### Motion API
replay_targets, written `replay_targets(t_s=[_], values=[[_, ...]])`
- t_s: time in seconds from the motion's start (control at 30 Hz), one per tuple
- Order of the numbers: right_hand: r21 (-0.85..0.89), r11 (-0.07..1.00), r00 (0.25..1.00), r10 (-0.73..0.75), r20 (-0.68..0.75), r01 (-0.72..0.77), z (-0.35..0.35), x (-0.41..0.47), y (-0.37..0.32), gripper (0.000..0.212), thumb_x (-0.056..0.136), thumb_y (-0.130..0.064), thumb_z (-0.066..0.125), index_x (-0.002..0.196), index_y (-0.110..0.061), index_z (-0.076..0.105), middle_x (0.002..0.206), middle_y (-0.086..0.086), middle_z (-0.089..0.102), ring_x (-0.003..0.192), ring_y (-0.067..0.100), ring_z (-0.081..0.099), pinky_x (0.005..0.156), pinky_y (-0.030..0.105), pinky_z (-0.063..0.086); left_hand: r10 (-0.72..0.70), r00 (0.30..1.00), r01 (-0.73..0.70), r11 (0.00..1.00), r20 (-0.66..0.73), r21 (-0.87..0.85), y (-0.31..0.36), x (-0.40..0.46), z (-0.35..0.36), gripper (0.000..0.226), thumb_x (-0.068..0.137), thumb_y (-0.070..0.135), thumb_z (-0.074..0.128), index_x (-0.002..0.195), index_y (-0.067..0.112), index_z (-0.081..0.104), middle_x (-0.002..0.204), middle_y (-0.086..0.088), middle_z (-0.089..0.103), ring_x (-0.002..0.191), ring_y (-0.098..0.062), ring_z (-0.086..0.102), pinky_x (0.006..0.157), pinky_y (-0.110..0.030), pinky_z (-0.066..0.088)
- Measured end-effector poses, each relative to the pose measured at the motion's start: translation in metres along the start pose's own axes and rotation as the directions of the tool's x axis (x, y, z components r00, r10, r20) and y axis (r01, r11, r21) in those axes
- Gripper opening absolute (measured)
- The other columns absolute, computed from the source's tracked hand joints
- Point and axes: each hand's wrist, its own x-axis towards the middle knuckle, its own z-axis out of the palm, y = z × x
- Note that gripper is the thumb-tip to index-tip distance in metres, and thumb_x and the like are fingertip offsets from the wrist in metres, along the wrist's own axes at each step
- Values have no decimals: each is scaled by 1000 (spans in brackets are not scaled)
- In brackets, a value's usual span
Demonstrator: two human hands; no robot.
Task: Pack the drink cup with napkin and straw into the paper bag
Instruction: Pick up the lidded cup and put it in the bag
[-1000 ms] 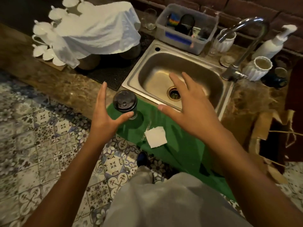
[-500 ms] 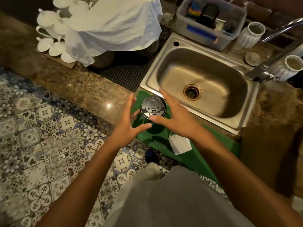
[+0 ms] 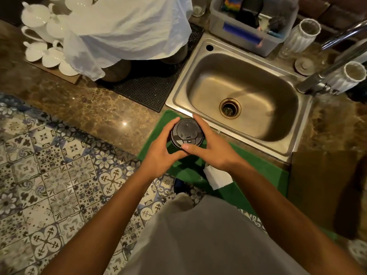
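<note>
A drink cup with a black lid (image 3: 187,132) stands on a green mat (image 3: 256,167) at the counter's front edge, just before the sink. My left hand (image 3: 161,155) wraps its left side and my right hand (image 3: 210,149) wraps its right side, thumb against the lid's rim. A folded white napkin (image 3: 217,178) lies on the mat just under my right wrist. The brown paper bag (image 3: 319,187) lies flat on the counter at the right. I cannot make out the straw.
A steel sink (image 3: 240,100) with a tap (image 3: 325,76) lies behind the cup. A grey tub of utensils (image 3: 250,34), white ribbed cups (image 3: 299,36) and a cloth-covered stack of white crockery (image 3: 127,26) stand at the back. Patterned floor tiles (image 3: 59,185) lie below left.
Both hands have closed in from open, spread positions onto the cup's sides. The view has tilted down and to the left, so the cup is now seen from above.
</note>
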Motion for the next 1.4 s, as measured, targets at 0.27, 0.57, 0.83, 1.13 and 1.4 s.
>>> replay_targets(t_s=[0.27,0.57,0.83,1.13,1.4], values=[[-20,991,982,-136,-130,135,-37,-31,-15,94,79,-59,78,155,-49,23,150,-12,54,137,11,52,114,40,44,170,985,-170,985,-21,9,58,-5,-4,88,80,26,85,152,31,35,149,8,49,136,-9,50,114,-41,44],[58,950,920,-282,-271,308,-85,-90,-21,96,77,-49,83,157,-37,30,155,-17,45,140,2,47,115,38,44,318,948,-318,948,9,2,136,-15,18,90,73,34,82,150,31,36,143,29,44,134,8,46,106,-14,41],[110,934,881,-274,-387,339,-119,-153,-9,95,77,-45,84,156,-36,31,147,-28,45,136,-8,45,113,23,42,428,899,-432,901,92,35,188,-28,63,87,75,30,81,151,23,38,141,37,44,134,8,47,102,-12,44],[181,911,833,-239,-499,369,-163,-239,24,88,75,-41,86,151,-33,42,140,-18,58,131,0,55,108,31,49,485,826,-535,834,286,131,253,-56,127,91,75,54,72,155,32,34,139,30,49,129,10,52,98,-7,44],[134,902,698,-215,-683,410,-209,-311,72,62,81,-40,79,136,-23,56,124,-14,67,119,0,63,93,17,50,533,738,-560,826,414,-65,284,-62,213,97,79,47,76,158,23,24,152,16,46,140,-1,46,110,-29,45]])
